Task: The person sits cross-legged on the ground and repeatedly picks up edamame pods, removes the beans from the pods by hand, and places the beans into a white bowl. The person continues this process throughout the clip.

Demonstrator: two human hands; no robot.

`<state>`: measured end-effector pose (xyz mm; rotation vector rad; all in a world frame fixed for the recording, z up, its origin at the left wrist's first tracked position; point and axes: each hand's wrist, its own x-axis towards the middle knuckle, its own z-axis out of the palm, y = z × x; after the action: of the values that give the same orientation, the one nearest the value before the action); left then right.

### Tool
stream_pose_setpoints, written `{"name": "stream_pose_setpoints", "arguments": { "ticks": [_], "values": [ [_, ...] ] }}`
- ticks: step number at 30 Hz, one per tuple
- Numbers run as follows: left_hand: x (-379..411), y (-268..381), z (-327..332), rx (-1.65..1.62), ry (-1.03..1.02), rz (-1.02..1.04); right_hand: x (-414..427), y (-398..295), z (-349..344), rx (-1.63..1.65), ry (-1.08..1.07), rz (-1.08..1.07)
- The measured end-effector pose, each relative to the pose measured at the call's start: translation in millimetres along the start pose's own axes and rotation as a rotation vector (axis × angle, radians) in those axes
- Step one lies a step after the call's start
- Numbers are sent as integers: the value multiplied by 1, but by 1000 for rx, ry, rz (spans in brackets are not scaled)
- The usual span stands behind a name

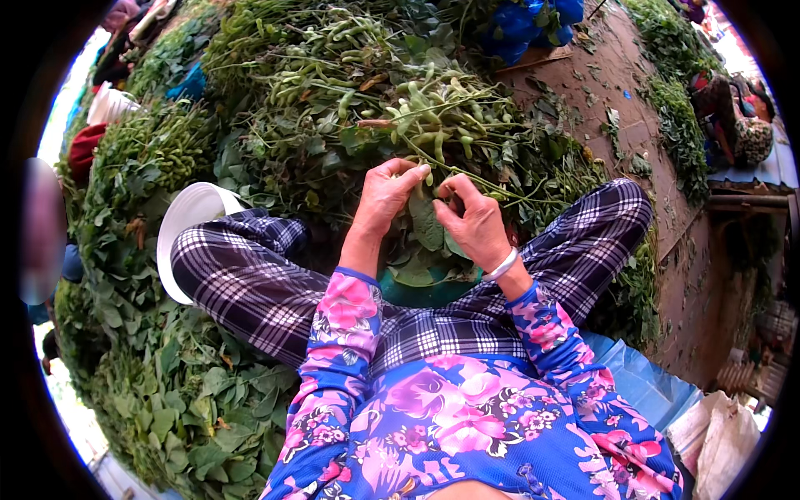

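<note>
Over my crossed legs, my left hand (384, 197) pinches a green bean pod (429, 177) between thumb and forefinger. A thin green stalk (459, 170) bearing pods runs just beyond both hands, from upper left to lower right. Close beside the pod, my right hand (474, 220) has its fingers curled; what lies inside them is hidden. A white bangle (501, 265) circles that wrist. Broad leaves (427, 222) hang beneath my hands, above a dark green container (415, 292) in my lap. Picked-over stalks with plump pods (431, 103) lie on the heap ahead.
Leafy bean plants (169, 400) are piled at my left and ahead. A white bucket (178, 250) lies tipped by my left knee. Blue plastic bags (531, 28) sit at the top. At right are brown floor (575, 112), blue sheeting (644, 375) and a pale sack (719, 444).
</note>
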<state>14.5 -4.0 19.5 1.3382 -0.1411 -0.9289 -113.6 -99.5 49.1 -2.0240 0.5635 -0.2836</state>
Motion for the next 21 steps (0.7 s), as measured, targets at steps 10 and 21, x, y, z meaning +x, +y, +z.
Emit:
{"name": "stream_pose_setpoints", "arguments": {
  "ticks": [10,21],
  "values": [
    [4,-8,-5,-265,-159,-137,13,20,24,-63,33,-26],
    [8,-10,-7,-200,-161,-105,7,25,21,302,-193,152]
  ]
}}
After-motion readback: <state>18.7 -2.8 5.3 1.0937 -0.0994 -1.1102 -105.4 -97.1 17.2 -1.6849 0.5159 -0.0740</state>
